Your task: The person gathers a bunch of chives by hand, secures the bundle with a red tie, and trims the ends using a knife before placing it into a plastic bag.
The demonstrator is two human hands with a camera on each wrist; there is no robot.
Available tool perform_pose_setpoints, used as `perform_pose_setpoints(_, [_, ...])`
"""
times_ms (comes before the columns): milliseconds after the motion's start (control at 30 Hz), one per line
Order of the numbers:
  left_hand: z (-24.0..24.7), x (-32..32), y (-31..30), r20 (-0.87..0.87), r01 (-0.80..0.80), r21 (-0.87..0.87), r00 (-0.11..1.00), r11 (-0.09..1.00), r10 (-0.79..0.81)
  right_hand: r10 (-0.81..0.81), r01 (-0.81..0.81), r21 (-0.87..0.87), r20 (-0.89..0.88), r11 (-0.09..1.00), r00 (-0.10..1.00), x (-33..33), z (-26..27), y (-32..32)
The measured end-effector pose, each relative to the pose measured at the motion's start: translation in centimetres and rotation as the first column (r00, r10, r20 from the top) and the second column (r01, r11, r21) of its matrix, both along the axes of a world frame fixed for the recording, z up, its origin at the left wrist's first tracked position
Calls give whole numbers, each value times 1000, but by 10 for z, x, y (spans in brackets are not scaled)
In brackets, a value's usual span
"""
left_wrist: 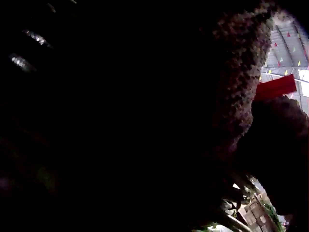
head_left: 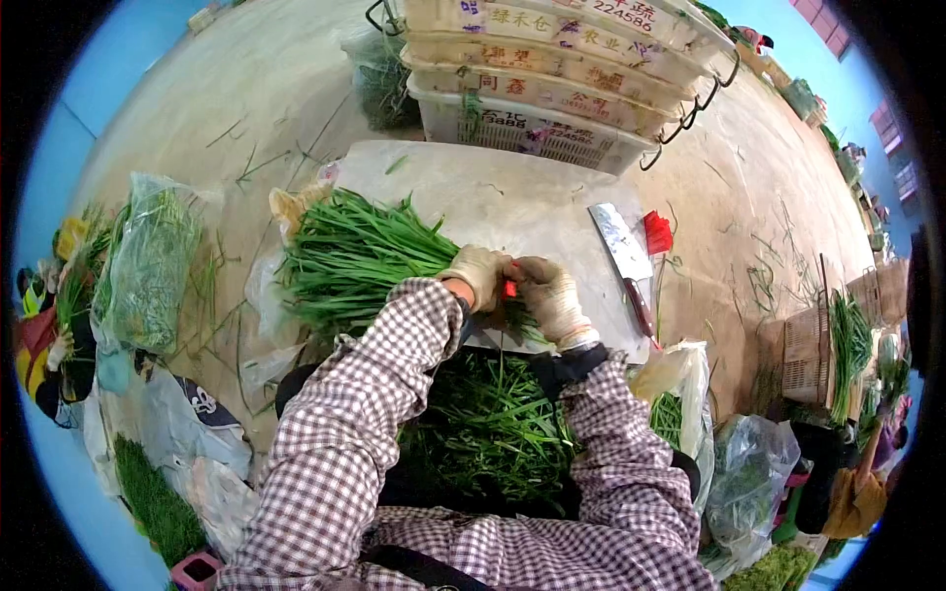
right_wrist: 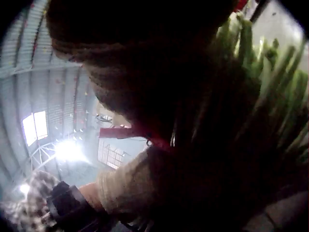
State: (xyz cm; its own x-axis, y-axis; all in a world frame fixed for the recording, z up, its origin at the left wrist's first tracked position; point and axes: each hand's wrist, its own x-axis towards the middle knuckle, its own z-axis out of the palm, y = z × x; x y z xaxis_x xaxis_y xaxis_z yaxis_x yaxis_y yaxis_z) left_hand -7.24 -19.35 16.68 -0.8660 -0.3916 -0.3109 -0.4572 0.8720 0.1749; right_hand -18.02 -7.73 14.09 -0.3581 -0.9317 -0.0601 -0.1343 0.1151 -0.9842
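Note:
In the head view a large bunch of long green leaves (head_left: 360,251) lies across the left part of the pale board. My gloved left hand (head_left: 480,276) grips the bunch near its stem end. The gloved right hand (head_left: 550,295) is right beside it, its fingers pinching a red strip (head_left: 509,289) at the stems. That red strip (left_wrist: 276,88) also shows in the left wrist view, which is mostly dark. Cut stem ends (right_wrist: 246,41) stand out in the right wrist view, next to the dark gloves.
A cleaver (head_left: 623,246) lies on the board (head_left: 532,187) to the right, beside red strips (head_left: 657,232). Stacked white crates (head_left: 542,123) stand behind the board. Loose greens (head_left: 488,428) fill the space below my hands. Plastic bags of greens (head_left: 153,261) are at both sides.

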Motion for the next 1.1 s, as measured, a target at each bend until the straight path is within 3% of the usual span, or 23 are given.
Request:
perform_pose_setpoints(33, [1,3,2,-19,-4,20,1000,1000,4,24,-19,-36,135,999,991,-7,-13,0])
perform_pose_setpoints(133, [-18,4,0,-77,26,-98,996,995,-34,168,-189,-29,-331,982,928,-23,-4,4])
perform_pose_setpoints(167, [-21,2,2,-12,8,-153,1000,988,-10,174,-184,-18,-238,983,956,-24,0,5])
perform_pose_setpoints(200, [-23,3,4,-22,-10,-131,1000,991,7,189,-200,25,-467,979,864,-26,6,6])
perform_pose_setpoints(267, [-12,8,8,-43,-45,-93,998,995,41,209,-209,113,-826,971,524,-17,42,5])
perform_pose_setpoints(367, [-16,11,7,-103,-42,-94,994,995,32,311,-208,290,-947,934,78,-7,62,1])
perform_pose_setpoints(433, [-29,12,6,-240,-78,-134,970,988,44,435,-121,458,-883,881,-177,5,70,-3])
perform_pose_setpoints(667, [-45,8,1,-271,-108,-174,961,979,58,550,34,554,-815,832,-182,40,82,-4])
perform_pose_setpoints(767, [-51,4,5,-295,-109,-176,954,978,53,632,136,622,-774,771,-46,42,77,-16])
perform_pose_setpoints(867, [-46,14,9,-317,-88,-186,948,979,25,701,216,680,-712,701,-35,48,78,-27])
perform_pose_setpoints(967, [-34,24,15,-265,-55,-190,964,980,3,774,145,761,-627,632,-81,42,73,-34])
perform_pose_setpoints(1100, [-43,20,19,-287,-112,-212,957,971,47,733,138,727,-680,673,7,46,68,-30])
